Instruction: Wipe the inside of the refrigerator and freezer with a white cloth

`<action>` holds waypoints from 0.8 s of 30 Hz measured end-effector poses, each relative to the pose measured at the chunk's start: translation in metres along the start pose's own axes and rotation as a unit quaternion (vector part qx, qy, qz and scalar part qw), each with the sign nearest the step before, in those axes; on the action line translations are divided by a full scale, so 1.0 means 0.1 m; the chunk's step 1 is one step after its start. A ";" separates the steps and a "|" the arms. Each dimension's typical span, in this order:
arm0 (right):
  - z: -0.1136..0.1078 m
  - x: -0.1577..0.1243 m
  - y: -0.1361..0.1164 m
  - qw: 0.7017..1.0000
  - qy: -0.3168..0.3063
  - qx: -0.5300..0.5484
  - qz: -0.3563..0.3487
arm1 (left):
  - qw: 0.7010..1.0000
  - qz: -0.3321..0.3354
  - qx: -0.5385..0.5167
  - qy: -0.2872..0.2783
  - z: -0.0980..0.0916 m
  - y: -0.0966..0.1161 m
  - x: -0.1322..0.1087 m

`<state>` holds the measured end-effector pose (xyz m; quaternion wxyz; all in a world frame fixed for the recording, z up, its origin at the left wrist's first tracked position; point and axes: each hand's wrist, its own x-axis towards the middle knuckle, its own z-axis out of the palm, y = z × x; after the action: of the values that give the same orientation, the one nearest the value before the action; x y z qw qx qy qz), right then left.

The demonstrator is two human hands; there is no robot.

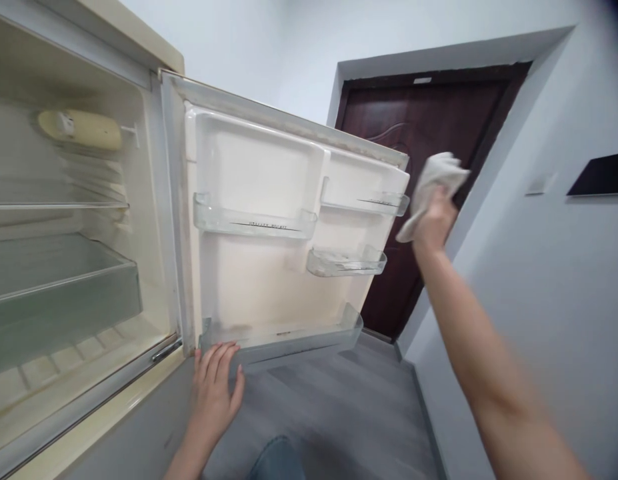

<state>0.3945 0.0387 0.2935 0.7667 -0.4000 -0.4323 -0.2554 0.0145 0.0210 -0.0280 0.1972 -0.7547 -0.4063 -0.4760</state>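
An off-white refrigerator door [269, 267] stands open, with clear plastic racks on its inner side. My left hand [216, 380] rests at the door's lower corner on the hinge side, by the bottom rack [299, 347], its fingers somewhat apart and nothing seen in them. Beyond the door's far edge, raised at the right, my right hand [435, 217] is closed on a folded white cloth [439, 175]. The cloth sticks out above and below the fingers, and both are a little blurred.
The refrigerator's inside at the left has a glass shelf [53, 203], a clear drawer [63, 307] and a yellowish lamp housing [91, 130]. Behind the open door are a dark red room door [389, 293] and white walls. Grey floor [333, 400] and my knee [277, 460] show below.
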 end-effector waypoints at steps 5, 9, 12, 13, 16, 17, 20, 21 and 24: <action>0.44 -0.49 -0.15 0.988 -0.017 -0.074 -0.134 | 1.000 -0.002 -0.006 -0.016 -0.01 -0.01 -0.02; 0.64 -0.85 -0.65 0.972 -0.107 -0.111 -0.178 | 1.000 -0.003 -0.013 -0.023 0.00 -0.04 -0.02; 0.70 -1.02 -0.99 0.962 -0.230 -0.074 -0.126 | 0.999 -0.007 -0.015 -0.034 0.00 -0.05 -0.03; 0.70 -1.05 -1.05 0.956 -0.270 -0.062 -0.100 | 0.999 -0.008 -0.014 -0.037 -0.01 -0.06 -0.03; 0.63 -1.03 -1.03 0.933 -0.339 -0.048 -0.110 | 0.999 -0.006 -0.015 -0.048 -0.02 -0.06 -0.03; 0.59 -1.00 -0.97 0.928 -0.338 -0.054 -0.146 | 0.999 -0.004 -0.016 -0.049 -0.02 -0.06 -0.03; 0.45 -0.89 -0.67 0.924 -0.289 -0.089 -0.233 | 0.999 0.004 -0.020 -0.042 -0.03 -0.07 -0.03; 0.41 -0.85 -0.57 0.930 -0.267 -0.103 -0.232 | 0.999 0.006 -0.020 -0.040 -0.03 -0.08 -0.03; 0.33 -0.76 -0.31 0.957 -0.187 -0.135 -0.177 | 0.999 0.011 -0.019 -0.034 -0.03 -0.08 -0.02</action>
<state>0.3192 0.0525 0.2502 0.5537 -0.4579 -0.5930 -0.3635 0.0058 0.0225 -0.0293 0.1746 -0.7784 -0.3952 -0.4553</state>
